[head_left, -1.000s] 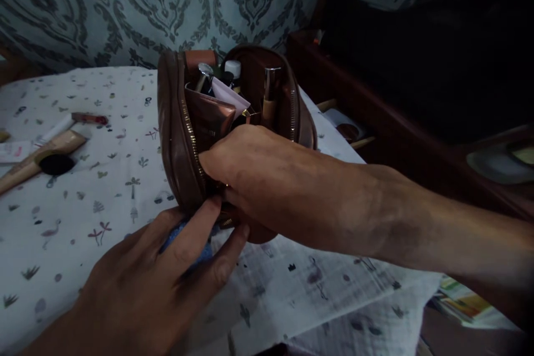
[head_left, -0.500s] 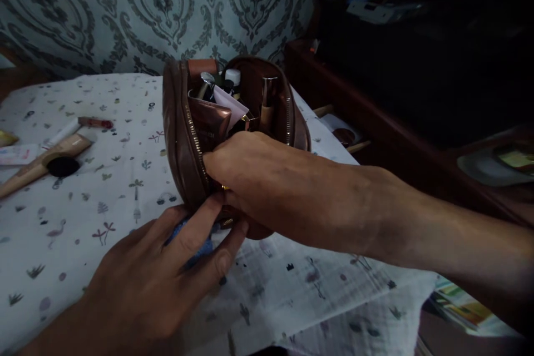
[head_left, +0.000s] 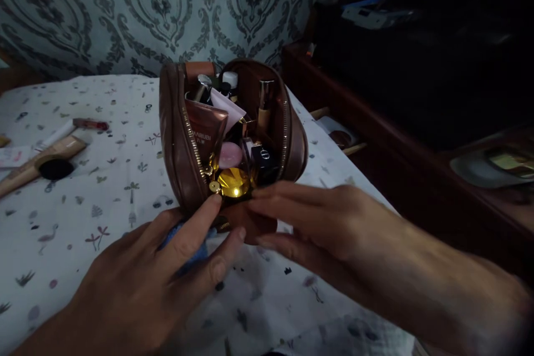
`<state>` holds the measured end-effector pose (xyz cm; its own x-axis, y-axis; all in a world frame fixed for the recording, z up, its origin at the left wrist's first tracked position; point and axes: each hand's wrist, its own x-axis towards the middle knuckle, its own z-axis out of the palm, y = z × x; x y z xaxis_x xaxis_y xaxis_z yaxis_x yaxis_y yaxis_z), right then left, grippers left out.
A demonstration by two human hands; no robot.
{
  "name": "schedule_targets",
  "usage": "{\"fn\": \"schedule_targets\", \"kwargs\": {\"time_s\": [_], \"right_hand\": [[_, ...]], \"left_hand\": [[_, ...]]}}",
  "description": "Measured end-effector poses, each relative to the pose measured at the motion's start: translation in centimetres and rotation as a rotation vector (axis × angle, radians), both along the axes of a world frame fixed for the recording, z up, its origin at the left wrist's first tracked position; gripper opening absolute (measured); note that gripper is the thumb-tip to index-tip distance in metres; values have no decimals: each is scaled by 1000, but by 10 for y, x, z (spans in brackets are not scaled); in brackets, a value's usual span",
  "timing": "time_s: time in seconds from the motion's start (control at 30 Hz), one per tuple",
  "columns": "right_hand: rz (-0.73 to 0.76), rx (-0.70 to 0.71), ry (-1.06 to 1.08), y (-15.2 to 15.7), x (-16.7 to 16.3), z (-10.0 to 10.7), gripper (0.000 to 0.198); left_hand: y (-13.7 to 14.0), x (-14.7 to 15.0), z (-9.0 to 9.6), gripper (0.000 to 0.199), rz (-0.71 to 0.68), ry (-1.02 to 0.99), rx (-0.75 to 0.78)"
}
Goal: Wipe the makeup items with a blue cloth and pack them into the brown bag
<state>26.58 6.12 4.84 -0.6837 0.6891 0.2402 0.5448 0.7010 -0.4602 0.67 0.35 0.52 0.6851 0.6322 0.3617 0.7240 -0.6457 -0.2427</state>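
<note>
since half a second ago the right hand (head_left: 317, 222) has pulled back out of the brown pouch (head_left: 233, 139), so the things it covered now show: a gold faceted cap (head_left: 233, 182), a pink rounded piece (head_left: 230, 154) and a dark compact (head_left: 262, 157) near the front. that hand now lies low and loosely spread, holding nothing, its fingertips touching the pouch's near lip. the left hand (head_left: 167, 267) presses down with fingers spread on something blue (head_left: 196, 253) at the pouch's foot, its forefinger up against the zip end, seemingly to keep the pouch from sliding or tipping. the pouch stands upright and unzipped on the patterned cloth (head_left: 104, 178) of the counter, its mouth gaping toward the camera, packed so a brown tube (head_left: 206, 130) and slim bottles stand on end. off to the left, well apart, lie a tan tube (head_left: 41, 158) and a red-capped stick (head_left: 89, 123).
</note>
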Motion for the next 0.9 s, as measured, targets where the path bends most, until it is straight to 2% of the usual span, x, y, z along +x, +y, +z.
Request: {"fn": "schedule_targets", "kwargs": {"time_s": [0.1,0.27,0.43,0.57,0.7,0.9], "right_hand": [[43,32,-28,-13,4,-18,29],[-24,79,-27,-28,7,-30,44],[-36,140,-28,-29,3,-35,39],[-59,138,-20,-26,0,-39,33],[-88,122,36,-28,-2,-42,34],[-99,200,163,-38,-10,-56,45]], "left_hand": [[-1,1,1,54,11,6,-48],[-6,3,0,52,32,-46,-130],[-8,4,2,55,44,12,-116],[-8,3,3,57,22,33,-122],[-9,-1,3,56,-11,-30,-72],[0,-28,-7,38,-111,-161,116]]}}
